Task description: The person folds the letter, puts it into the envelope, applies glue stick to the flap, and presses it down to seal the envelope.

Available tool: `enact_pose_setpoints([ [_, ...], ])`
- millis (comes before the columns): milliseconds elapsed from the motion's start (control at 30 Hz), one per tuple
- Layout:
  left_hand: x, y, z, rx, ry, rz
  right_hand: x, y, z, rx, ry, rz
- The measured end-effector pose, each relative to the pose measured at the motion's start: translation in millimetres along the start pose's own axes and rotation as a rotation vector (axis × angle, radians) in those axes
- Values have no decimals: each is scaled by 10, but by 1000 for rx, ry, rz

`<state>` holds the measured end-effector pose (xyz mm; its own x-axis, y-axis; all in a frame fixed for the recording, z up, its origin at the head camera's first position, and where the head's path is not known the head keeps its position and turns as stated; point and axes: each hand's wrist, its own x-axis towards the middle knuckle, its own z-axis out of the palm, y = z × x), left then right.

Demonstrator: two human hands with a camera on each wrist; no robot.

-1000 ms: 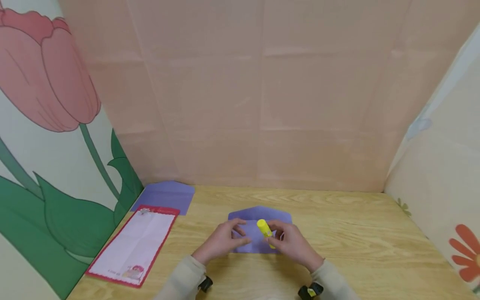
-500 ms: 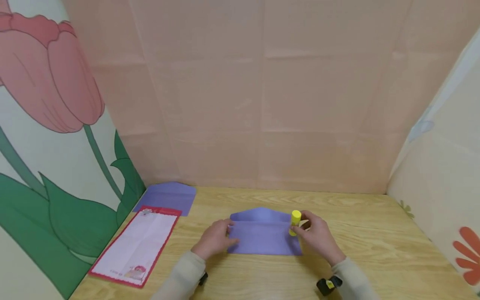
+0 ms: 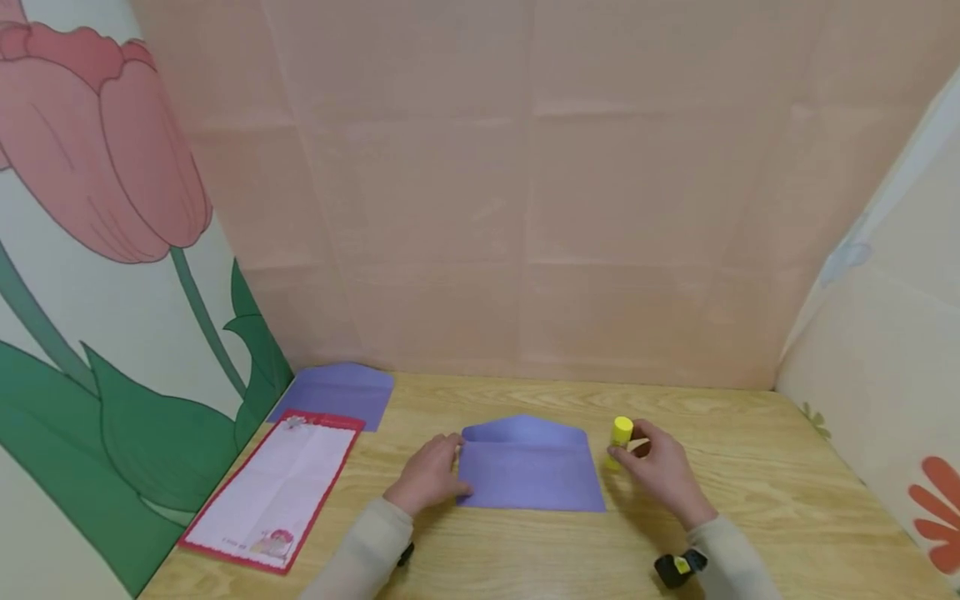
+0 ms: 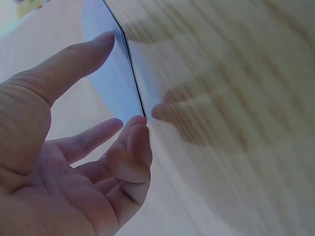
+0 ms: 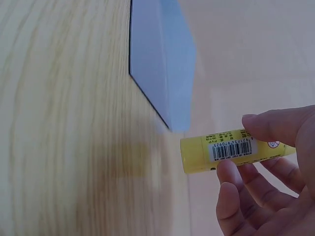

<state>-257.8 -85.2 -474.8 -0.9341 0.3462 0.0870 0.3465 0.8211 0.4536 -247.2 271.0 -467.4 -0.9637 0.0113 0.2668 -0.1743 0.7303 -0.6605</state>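
L hand (image 4: 69,169) at the blue envelope (image 4: 111,81) (env.) – thumb tip over env. face, nr its dark edge; fingers partly bent below, one fingertip right at env.'s lower corner, can't tell if touching. Wood-grain bench (image 4: 275,157) to R of env., w/ dark hand-shaped patch on it + bluish sheen next to env. edge. Pale backdrop (image 4: 29,51) L of env. Sm. yellow thing (image 4: 27,7) upper L of env. – too blurred to ID.

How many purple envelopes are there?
2: the front envelope, between the left hand and right hand; the back envelope, far left, partly covered by the red-bordered sheet. Others could hide beneath.
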Motion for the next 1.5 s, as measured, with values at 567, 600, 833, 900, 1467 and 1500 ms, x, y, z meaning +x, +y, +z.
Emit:
enact_pose_setpoints([
  [567, 62, 13, -7, 41, -12, -23, 12, 158, -49, -2, -18, 44],
  [600, 64, 18, -11, 38, -15, -23, 11, 162, -51, -3, -20, 44],
  [833, 77, 38, -38, 14, -31, -10, 10, 170, -63, -6, -33, 56],
  [900, 82, 42, -43, 10, -46, -7, 12, 171, -60, -9, -41, 65],
  [1467, 69, 82, -47, -8, -121, 19, -93, 108, -63, -85, -94, 191],
  [1500, 66, 87, -51, -8, -123, 24, -102, 99, -62, -102, -100, 192],
])
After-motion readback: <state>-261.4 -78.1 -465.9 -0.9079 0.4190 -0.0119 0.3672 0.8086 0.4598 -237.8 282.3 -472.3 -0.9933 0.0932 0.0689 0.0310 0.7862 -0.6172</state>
